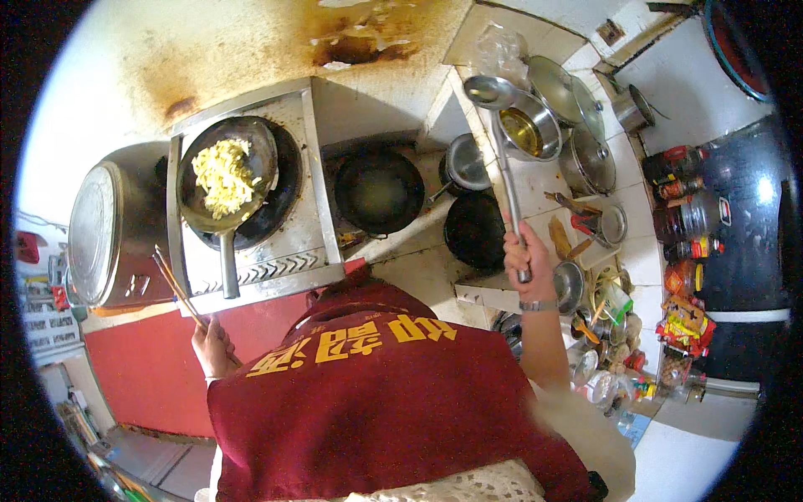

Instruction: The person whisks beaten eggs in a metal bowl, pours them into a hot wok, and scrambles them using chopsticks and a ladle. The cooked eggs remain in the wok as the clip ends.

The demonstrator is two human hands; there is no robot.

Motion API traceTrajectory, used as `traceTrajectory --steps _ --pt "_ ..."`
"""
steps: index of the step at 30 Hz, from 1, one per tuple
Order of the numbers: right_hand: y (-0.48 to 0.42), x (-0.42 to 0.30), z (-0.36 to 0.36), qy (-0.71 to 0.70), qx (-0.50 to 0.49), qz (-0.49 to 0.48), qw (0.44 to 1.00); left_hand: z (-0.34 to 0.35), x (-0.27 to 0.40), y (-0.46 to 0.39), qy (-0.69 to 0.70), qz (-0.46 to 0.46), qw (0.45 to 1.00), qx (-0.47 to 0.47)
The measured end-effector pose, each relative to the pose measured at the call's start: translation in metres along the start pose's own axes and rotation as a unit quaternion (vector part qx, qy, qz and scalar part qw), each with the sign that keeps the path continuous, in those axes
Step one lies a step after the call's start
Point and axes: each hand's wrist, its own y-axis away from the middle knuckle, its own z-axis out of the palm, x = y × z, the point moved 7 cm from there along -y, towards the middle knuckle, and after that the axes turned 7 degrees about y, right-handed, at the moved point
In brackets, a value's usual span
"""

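My left hand (214,346) is closed around a pair of chopsticks (179,287), their tips pointing up beside the stove's left edge. My right hand (531,260) grips the handle of a metal ladle (492,93), held out to the right. The ladle's bowl hangs over the rim of a steel pot (547,143) that holds yellow oil (522,130). On the stove (279,257) to my left sits a wok (262,141) with its metal handle towards me. Yellow scrambled egg (224,179) lies in it.
A large lidded stockpot (100,232) stands left of the stove. Dark woks (379,193) and a saucepan (469,164) sit low between stove and counter. The tiled counter (533,197) carries lidded pots (588,164), a jar of utensils (611,226) and sauce bottles (680,219). A maroon apron (376,414) covers my front.
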Motion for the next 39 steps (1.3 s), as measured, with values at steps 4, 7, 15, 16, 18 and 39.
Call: traceTrajectory --steps 4,7,15,16,18,39 --pt "0.006 0.051 0.048 0.005 -0.086 0.071 0.994 -0.01 0.001 0.009 0.028 -0.009 0.999 0.021" --pt "0.006 0.088 0.085 0.049 -0.119 0.127 0.983 -0.025 0.0 0.014 0.028 -0.018 0.998 0.046" --pt "-0.004 0.152 0.164 0.282 -0.164 0.156 0.932 -0.071 -0.005 0.025 0.042 -0.024 0.994 0.099" --pt "-0.005 0.156 0.171 0.307 -0.161 0.15 0.926 -0.075 -0.006 0.025 0.038 -0.022 0.994 0.101" --pt "-0.012 0.168 0.18 0.369 -0.169 0.116 0.907 -0.089 -0.018 0.024 0.078 -0.038 0.992 0.093" --pt "0.026 0.12 0.215 0.577 -0.225 -0.425 0.659 -0.047 0.008 -0.008 -0.022 -0.008 0.998 0.066"
